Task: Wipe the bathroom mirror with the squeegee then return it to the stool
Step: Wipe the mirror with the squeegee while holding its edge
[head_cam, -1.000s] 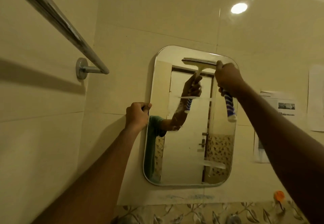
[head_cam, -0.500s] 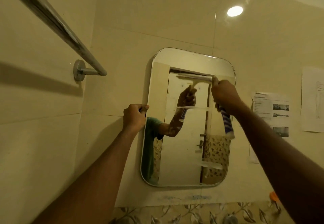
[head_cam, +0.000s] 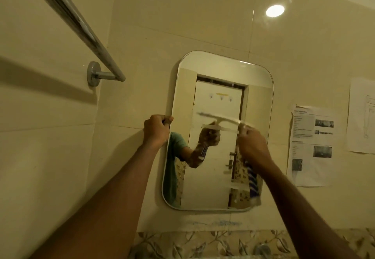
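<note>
My left hand point(head_cam: 157, 130) is closed around the left edge of the bathroom mirror point(head_cam: 218, 96), about halfway up that edge, fingers curled over the rim. The mirror is a tall rectangle with rounded corners, fixed to a cream tiled wall point(head_cam: 182, 25).

My right hand point(head_cam: 252, 147) is wrapped tight around the handle of the squeegee point(head_cam: 241, 124), over the right half of the glass at roughly mid-height. The squeegee's pale blade sits against the mirror near its middle, running across and tilted slightly down toward the right; it is blurred. The handle's blue and white striped end point(head_cam: 252, 179) pokes out below my fist, toward the mirror's lower right corner.

The glass reflects my arm and the squeegee, a green sleeve by the left edge, and a white door with small hooks near its top.

On the wall to the left of the mirror, a chrome towel rail point(head_cam: 81, 27) runs diagonally down to a round wall bracket. To the right of the mirror, a printed paper sheet point(head_cam: 311, 147) with small photos is stuck to the tiles; its text is too small to read. Another sheet point(head_cam: 363, 116) with a faint line drawing hangs beside it, at the picture's right side. A round ceiling light reflection point(head_cam: 275, 11) shines on the tiles above. A leaf-patterned tile border point(head_cam: 203, 242) runs below the mirror.
</note>
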The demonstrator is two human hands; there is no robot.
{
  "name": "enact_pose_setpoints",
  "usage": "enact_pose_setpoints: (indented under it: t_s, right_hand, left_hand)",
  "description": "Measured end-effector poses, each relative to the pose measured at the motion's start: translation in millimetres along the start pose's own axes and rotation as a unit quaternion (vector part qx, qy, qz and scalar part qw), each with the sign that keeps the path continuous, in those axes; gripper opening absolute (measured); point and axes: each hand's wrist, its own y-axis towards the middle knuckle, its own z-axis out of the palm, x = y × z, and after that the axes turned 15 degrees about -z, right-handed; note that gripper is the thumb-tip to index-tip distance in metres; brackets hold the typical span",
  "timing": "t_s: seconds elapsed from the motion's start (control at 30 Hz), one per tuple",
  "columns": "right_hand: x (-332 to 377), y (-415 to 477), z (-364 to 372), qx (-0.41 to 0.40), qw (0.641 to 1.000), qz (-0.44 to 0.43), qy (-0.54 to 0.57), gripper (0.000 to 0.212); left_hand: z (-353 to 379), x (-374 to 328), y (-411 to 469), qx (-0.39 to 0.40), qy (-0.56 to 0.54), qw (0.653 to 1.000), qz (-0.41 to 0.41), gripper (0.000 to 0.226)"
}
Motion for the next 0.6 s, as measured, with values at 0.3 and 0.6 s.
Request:
enact_pose_setpoints:
  t_s: [0.3,0.6]
  right_hand:
    - [100.4,129.7,-24.3,-0.043,0.996,-0.071,-0.039,0.037]
    - [42.9,20.2,31.9,0.043,0.998,-0.024,-0.048,0.047]
  left_hand:
    - [-1.9,1.9,1.8,0.02,-0.005,1.0,-0.004,0.031]
    - [-4.0,0.9,-2.6,0.04,0.001,0.999,-0.007,0.03]
